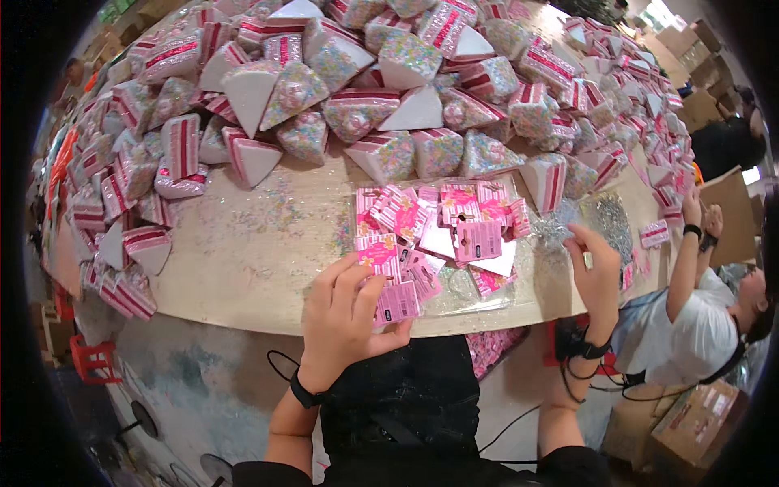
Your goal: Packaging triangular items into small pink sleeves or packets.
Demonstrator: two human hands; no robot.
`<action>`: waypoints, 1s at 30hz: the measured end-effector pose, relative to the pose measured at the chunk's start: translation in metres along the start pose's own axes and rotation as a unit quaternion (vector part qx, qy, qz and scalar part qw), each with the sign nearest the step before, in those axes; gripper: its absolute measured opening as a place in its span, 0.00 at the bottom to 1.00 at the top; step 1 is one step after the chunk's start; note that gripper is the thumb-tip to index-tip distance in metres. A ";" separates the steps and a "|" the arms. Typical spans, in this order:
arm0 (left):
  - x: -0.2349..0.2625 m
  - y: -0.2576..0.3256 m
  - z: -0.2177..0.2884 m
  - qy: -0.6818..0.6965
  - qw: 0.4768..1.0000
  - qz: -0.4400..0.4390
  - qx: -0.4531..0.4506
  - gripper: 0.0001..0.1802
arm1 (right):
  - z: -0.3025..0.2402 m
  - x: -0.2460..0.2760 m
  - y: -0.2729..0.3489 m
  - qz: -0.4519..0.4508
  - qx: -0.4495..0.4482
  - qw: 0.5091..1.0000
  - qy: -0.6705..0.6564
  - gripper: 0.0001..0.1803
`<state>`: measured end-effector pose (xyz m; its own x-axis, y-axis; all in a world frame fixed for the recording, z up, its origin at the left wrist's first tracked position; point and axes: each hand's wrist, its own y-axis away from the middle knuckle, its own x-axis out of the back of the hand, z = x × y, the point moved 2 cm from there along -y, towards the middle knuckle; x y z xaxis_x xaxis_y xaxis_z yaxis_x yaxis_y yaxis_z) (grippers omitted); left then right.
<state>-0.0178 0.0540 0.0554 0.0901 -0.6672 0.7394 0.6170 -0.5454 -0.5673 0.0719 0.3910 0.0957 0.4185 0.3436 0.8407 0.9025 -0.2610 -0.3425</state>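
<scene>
My left hand [345, 312] is closed on a small pink printed card [398, 303], with the thumb under its lower edge. Its fingertips lie against another pink-and-white card [378, 255]. Ahead of it is a loose heap of similar cards [479, 241] in a clear plastic tray or bag at the table's middle. My right hand [595, 272] is raised to the right of the heap, fingers curled to a pinch. Beside its fingertips lies a tangle of fine silvery strands [553, 230]. Whatever the pinch holds is too small to make out.
A big pile of glittery cake-slice-shaped pieces [357, 109] covers the far and left parts of the table [243, 260]. More silver strands [610, 223] lie at the right. A co-worker [690, 321] stands on the right, near cardboard boxes [698, 422]. A red stool [96, 359] is at the left.
</scene>
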 end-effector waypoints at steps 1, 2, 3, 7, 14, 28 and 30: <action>-0.002 0.000 -0.001 -0.006 1.000 0.003 -0.001 0.32 | 0.002 0.005 -0.006 -0.001 -0.006 1.000 0.007 0.13; -0.004 0.001 -0.002 0.002 1.000 0.001 -0.002 0.32 | 0.003 0.008 -0.012 -0.048 0.001 0.999 -0.008 0.11; -0.006 -0.001 0.000 0.003 1.000 0.001 -0.002 0.32 | 0.002 0.017 -0.018 -0.092 0.007 0.996 -0.018 0.10; -0.002 -0.004 0.000 -0.030 0.999 0.007 -0.008 0.28 | -0.002 0.027 -0.038 -0.113 -0.035 0.985 -0.127 0.10; -0.002 0.000 0.000 0.006 1.000 -0.006 0.002 0.30 | -0.008 0.023 -0.049 -0.072 -0.023 0.984 -0.158 0.13; -0.001 0.000 -0.002 -0.010 1.000 -0.003 -0.019 0.29 | -0.008 0.023 -0.049 -0.079 -0.056 0.990 -0.104 0.11; -0.002 0.001 -0.001 -0.010 1.000 -0.003 -0.018 0.29 | -0.009 0.021 -0.049 -0.066 -0.067 0.984 -0.153 0.11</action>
<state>-0.0188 0.0544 0.0530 0.1021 -0.6534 0.7501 0.5897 -0.5675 -0.5746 0.0356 0.4033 0.1341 0.3279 0.6329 0.7014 0.9382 -0.3054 -0.1630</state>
